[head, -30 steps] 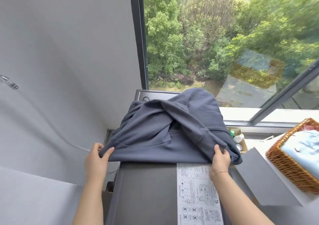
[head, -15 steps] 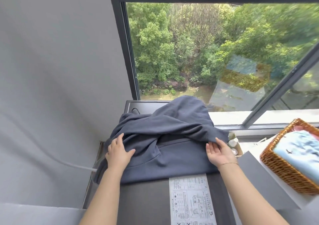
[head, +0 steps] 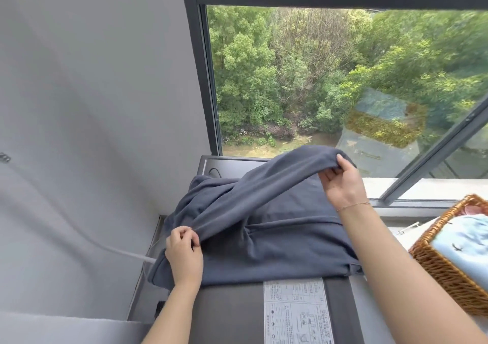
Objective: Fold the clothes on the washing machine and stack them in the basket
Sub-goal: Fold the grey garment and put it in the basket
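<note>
A slate-blue sweatshirt (head: 277, 240) lies spread over the dark grey washing machine (head: 232, 314). One sleeve (head: 253, 193) runs diagonally across it, lifted off the body. My left hand (head: 184, 254) pinches the sleeve's lower end near the garment's left edge. My right hand (head: 340, 182) grips the sleeve's far end, raised above the back of the machine. A wicker basket (head: 438, 267) stands at the right edge with a light blue folded garment (head: 464, 240) in it.
A grey wall is close on the left, with a white hose (head: 113, 250) running down to the machine. A large window (head: 317, 85) with a pale sill (head: 433, 188) is behind. A white instruction sticker (head: 295, 314) lies on the lid.
Both hands left the flat garment and took hold of the sleeve. The right hand lifted its end up and back; the left moved to the sleeve's lower end.
</note>
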A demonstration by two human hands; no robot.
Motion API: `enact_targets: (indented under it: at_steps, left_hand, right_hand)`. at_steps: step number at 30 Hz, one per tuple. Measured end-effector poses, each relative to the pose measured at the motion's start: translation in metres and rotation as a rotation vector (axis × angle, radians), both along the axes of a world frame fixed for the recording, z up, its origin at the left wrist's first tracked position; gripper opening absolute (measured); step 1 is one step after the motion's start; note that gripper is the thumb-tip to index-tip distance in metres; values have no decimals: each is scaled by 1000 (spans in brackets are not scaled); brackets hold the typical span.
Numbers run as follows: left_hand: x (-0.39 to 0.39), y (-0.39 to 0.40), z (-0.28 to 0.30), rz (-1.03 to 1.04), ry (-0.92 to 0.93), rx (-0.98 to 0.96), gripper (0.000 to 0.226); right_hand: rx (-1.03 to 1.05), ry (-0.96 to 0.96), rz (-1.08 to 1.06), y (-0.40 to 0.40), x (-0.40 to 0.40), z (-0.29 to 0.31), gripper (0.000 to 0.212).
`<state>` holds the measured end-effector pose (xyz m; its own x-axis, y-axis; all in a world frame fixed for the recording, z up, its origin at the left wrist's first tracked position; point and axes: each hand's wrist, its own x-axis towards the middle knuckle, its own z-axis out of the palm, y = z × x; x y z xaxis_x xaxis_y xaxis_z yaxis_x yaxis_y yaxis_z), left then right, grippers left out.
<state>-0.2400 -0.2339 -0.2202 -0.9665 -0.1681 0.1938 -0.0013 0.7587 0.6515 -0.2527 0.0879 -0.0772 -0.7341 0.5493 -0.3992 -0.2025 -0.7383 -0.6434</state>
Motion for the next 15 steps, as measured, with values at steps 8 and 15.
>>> enact_targets:
  at_steps: [8,15]
  left_hand:
    - [16,5,4,128,26,56,45]
    - [42,39,35,678,-524,1335,32]
  right_hand:
    - [-280,-274,-128,6,70,-104,17]
    - [-294,-201,-58,-5,75,-117,67]
